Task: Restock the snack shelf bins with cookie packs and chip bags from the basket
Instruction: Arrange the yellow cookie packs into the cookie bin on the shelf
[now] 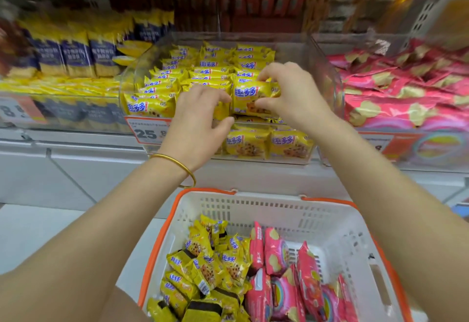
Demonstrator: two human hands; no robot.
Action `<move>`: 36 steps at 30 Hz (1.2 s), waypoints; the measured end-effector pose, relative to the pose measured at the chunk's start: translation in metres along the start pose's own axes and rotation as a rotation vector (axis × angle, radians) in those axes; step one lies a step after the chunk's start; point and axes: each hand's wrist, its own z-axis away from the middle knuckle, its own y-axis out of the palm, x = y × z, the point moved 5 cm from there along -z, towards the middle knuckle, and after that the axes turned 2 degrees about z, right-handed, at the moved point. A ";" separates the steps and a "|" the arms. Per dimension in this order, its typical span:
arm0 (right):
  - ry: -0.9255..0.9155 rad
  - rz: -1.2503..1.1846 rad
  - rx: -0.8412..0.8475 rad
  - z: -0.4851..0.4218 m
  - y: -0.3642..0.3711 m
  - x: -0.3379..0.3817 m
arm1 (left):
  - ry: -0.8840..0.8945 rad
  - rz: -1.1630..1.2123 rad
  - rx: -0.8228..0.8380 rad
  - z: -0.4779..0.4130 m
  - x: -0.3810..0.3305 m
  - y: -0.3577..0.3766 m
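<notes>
A: How far along is the restocking?

B: Roughly midway, by the look of it. The person's right hand (291,95) grips a yellow cookie pack (253,98) by its right end. It holds the pack over the front rows of the clear cookie bin (326,67) on the shelf (76,159).

A: And the other one?

B: The left hand (200,116) sits at the pack's 9 o'clock with its fingers curled toward that end. Whether it pinches this pack or only steadies the ones beneath cannot be told through the blur.

A: Is that bin nearly full?

B: It looks well stocked. Rows of yellow packs run back toward 12 o'clock, and more lie along the bottom front. Any room seems to be on top, near the front.

A: What is left, then?

B: Plenty. The basket (253,210), at 6 o'clock below the shelf, holds a heap of loose cookies (203,266) on its 9 o'clock side. Pink chip bags (291,283) fill its 3 o'clock side. The chip bin (396,151), at 3 o'clock of the cookie bin, is already piled with pink bags. The basket's own chip bags all wait their turn, so that share probably comes after the cookies.
</notes>
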 end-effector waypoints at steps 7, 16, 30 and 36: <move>-0.093 0.227 0.060 0.001 0.019 0.004 | 0.031 -0.067 0.020 -0.001 0.003 0.001; -0.036 0.311 -0.028 0.012 0.003 0.010 | 0.134 -0.058 -0.019 0.013 -0.004 -0.006; 0.107 -0.216 0.745 0.151 0.240 0.004 | 0.004 -0.355 0.601 0.092 0.048 0.023; 0.365 -0.342 0.826 0.184 0.325 -0.002 | -0.072 -0.370 0.655 0.095 0.070 0.024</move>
